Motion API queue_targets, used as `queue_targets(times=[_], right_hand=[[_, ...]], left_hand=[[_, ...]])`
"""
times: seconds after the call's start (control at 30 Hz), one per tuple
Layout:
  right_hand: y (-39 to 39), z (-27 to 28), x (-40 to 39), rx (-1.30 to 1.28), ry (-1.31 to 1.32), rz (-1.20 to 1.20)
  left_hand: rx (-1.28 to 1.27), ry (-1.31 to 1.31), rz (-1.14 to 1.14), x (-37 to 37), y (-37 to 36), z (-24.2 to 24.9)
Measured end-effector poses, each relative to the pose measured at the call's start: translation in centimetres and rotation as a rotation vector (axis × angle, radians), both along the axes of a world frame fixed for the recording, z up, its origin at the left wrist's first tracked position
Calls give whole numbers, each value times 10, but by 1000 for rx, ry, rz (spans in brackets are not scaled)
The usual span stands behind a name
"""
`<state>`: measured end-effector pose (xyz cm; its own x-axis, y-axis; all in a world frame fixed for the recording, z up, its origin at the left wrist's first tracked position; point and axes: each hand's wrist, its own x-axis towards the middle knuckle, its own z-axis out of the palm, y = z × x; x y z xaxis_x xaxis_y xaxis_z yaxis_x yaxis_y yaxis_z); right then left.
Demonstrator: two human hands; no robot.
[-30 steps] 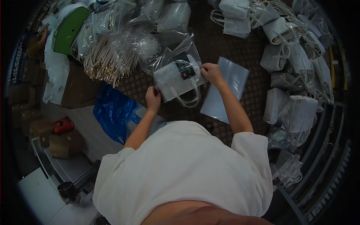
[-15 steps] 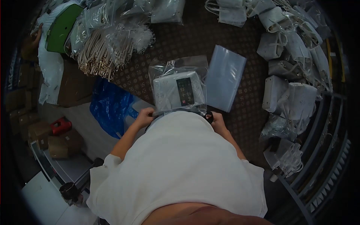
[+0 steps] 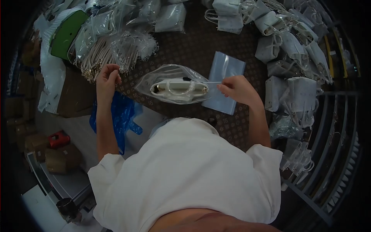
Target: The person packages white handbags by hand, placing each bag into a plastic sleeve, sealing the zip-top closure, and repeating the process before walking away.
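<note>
A white handbag (image 3: 178, 87) stands on edge inside a clear plastic bag (image 3: 152, 83) on the dark patterned table. My right hand (image 3: 236, 89) pinches the bag's open right edge. My left hand (image 3: 108, 77) is off to the left with its fingers curled, touching the edge of a bundle of beige straps with metal clips (image 3: 112, 54). Whether it grips a strap I cannot tell. A stack of flat empty plastic sleeves (image 3: 225, 77) lies just behind my right hand.
Several bagged white handbags (image 3: 297, 92) are piled along the right and far edges. A green board (image 3: 68, 34) and more clear bags lie at the far left. Near my left arm lie a blue plastic bag (image 3: 119, 114), cardboard boxes (image 3: 62, 156) and a red tool (image 3: 58, 138).
The bagged handbag has been turned from lying flat to standing on edge. My left hand has let go and moved left to the straps. My right hand now holds the bag's right edge.
</note>
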<state>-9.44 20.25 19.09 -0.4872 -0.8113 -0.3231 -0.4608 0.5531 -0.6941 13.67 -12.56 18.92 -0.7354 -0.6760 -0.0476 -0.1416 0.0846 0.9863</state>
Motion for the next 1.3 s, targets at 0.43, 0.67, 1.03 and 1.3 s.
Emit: queue_targets(times=[0.43,0.67,1.03,1.3], right_hand=[[29,-24,3,-376,-74,320],[25,-32,-2,-678,138,60],[-5,-53,24,-810,144,136],[-8,-60,26,-902,210,-108]], left_hand=[[-206,-475,-258,21,64,-1],[-153,-262,-129,3,13,-15],[-162,-331,-256,0,-14,-3],[-933,-328,-281,-41,30,42]])
